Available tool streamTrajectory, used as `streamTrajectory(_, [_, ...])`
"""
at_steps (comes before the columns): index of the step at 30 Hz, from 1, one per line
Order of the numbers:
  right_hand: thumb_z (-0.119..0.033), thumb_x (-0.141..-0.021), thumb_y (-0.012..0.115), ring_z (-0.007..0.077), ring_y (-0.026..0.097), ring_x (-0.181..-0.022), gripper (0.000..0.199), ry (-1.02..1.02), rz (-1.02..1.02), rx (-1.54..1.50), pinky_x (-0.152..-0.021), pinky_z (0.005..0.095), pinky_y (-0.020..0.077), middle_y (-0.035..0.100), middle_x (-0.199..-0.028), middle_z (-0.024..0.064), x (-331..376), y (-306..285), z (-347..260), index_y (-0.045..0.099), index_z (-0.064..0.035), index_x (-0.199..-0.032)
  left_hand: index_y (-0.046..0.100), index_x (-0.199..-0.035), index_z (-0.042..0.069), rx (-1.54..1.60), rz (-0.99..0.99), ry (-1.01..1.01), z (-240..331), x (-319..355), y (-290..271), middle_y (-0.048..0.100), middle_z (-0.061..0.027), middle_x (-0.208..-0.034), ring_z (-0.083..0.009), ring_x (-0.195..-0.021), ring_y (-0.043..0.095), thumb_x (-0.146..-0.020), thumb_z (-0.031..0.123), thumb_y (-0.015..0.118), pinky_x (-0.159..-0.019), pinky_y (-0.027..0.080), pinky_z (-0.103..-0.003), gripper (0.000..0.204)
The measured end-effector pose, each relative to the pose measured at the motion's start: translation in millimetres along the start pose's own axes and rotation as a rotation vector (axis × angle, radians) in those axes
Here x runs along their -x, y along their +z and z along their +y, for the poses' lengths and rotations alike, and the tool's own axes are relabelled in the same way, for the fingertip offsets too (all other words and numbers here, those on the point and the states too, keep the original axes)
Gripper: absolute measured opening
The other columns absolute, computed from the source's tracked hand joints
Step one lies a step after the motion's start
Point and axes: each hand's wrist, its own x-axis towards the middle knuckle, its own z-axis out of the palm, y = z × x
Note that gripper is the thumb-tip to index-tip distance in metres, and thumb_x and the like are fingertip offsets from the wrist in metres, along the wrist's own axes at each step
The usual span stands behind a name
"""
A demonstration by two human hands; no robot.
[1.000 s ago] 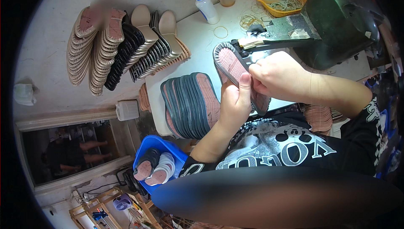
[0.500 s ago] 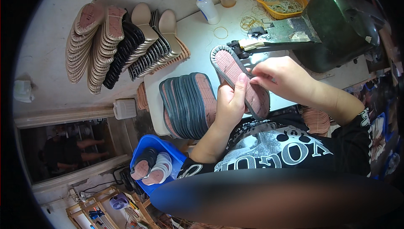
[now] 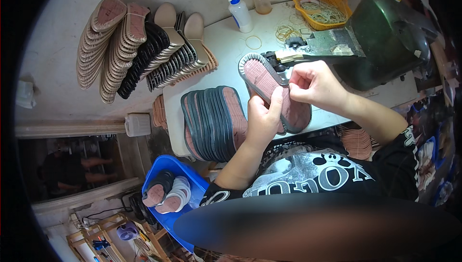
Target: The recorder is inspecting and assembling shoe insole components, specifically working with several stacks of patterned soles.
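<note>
Both hands have slid along the shoe sole toward the machine since the earlier frame. Green sewing machine (image 3: 390, 31) sits at the white table (image 3: 221, 45) edge; reddish shoe sole (image 3: 262, 76) lies under its arm. Stacked soles (image 3: 211, 122) lie beside it. Left hand (image 3: 262, 117) presses fingers together on the sole; right hand (image 3: 315, 84) pinches its rim.

A pinkish-red shoe sole (image 3: 274, 91) with a grey ribbed edge is seen at centre. At nine o'clock of it, a fanned stack of soles (image 3: 211, 122) is striped black and reddish-brown. At eleven o'clock, tan, pink and black sole bundles (image 3: 139, 45) are ranked. A yellow-orange basket (image 3: 321, 3) is shown at one o'clock, a blue bin (image 3: 166, 166) at seven o'clock.
</note>
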Motion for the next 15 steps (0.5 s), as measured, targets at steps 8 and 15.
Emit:
streamTrajectory(8, [-0.004, -0.076, 0.064, 0.0071, 0.051, -0.055, 0.009, 0.059, -0.068, -0.037, -0.052, 0.0236, 0.0441, 0.055, -0.059, 0.0043, 6.2, 2.6, -3.5, 0.058, 0.0014, -0.071, 0.062, -0.104, -0.003, 0.252, -0.155, -0.276, 6.4, -9.1, -16.0, 0.067, -0.006, -0.094, -0.0105, -0.083, 0.063, -0.087, 0.009, 0.064, -0.075, 0.049, -0.024, 0.02])
streamTrajectory(15, [-0.012, -0.078, 0.071, 0.0169, 0.056, -0.057, 0.017, -0.173, -0.156, 0.286, -0.053, 0.0284, 0.0458, 0.057, -0.065, 0.0075, 1.3, -1.2, -8.8, 0.058, -0.0009, -0.077, 0.065, -0.096, -0.002, 0.061, -0.084, -0.164, 14.1, -7.9, -13.3, 0.066, -0.0033, -0.085, -0.0085, -0.072, 0.06, -0.086, 0.012, 0.065, -0.065, 0.049, -0.024, 0.017])
